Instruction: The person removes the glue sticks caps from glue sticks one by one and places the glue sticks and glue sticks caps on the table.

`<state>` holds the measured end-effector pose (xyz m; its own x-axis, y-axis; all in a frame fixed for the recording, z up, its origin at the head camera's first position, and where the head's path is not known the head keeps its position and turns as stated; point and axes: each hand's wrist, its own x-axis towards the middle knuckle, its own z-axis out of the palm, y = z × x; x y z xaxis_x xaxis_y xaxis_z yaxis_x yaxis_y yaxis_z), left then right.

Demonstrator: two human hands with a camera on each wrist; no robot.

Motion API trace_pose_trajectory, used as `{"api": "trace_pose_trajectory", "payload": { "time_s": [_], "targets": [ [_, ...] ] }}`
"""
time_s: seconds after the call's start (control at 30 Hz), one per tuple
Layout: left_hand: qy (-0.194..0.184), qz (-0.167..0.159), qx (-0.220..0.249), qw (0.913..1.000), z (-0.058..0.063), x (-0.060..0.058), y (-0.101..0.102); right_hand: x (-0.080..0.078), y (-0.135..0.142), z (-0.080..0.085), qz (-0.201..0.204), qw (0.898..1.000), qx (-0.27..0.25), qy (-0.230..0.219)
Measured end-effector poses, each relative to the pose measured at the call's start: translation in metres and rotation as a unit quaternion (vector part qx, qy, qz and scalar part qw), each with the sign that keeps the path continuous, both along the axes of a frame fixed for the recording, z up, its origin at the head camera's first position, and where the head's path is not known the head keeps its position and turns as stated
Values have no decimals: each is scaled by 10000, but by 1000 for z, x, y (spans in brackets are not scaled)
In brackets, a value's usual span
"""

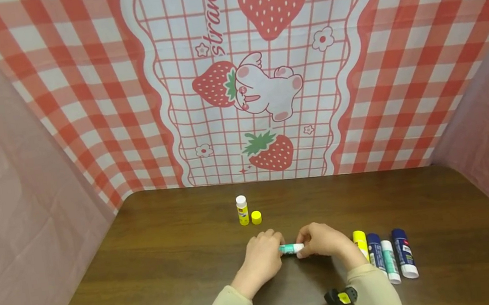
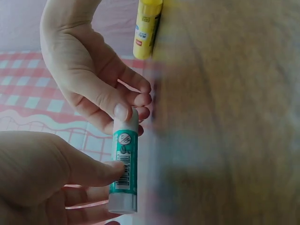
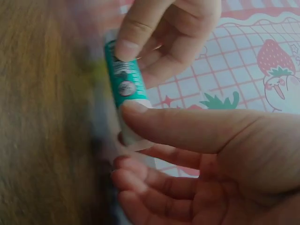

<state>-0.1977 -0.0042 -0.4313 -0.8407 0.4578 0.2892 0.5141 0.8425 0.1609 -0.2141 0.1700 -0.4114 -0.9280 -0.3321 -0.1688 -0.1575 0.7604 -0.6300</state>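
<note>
A teal and white glue stick (image 1: 290, 249) is held level above the table between both hands. My left hand (image 1: 264, 257) grips its teal, barcoded body, thumb on the label, as the left wrist view shows. At the white cap end, my right hand (image 1: 324, 240) pinches with thumb and fingers. In the right wrist view the right thumb (image 3: 136, 112) lies on the white cap (image 3: 131, 133), which is still on the body. The other right fingers are loosely bent below it.
An upright yellow glue stick (image 1: 242, 211) with a white top stands beside a loose yellow cap (image 1: 256, 217) farther back. Right of my hands lie a yellow glue stick (image 1: 360, 242), two navy ones (image 1: 405, 255) and a teal one (image 1: 390, 262) on the brown table (image 1: 151, 286).
</note>
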Motion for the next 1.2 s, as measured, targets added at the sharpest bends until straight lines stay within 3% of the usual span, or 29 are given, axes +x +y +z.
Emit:
{"api": "trace_pose_trajectory", "payload": {
  "time_s": [0.2, 0.43, 0.77, 1.2],
  "targets": [
    [101, 103, 311, 9994, 2, -3, -2, -3, 0, -1, 60, 9989, -244, 405],
    [-155, -42, 891, 9959, 11, -8, -9, -4, 3, 3, 216, 9949, -977, 146],
    [-425, -449, 1695, 9836, 23, -14, -21, -4, 2, 13, 141, 9740, -2251, 227],
    [-169, -532, 1826, 9816, 29, -15, -23, -3, -1, 17, -57, 9666, -2539, 358]
  ]
}}
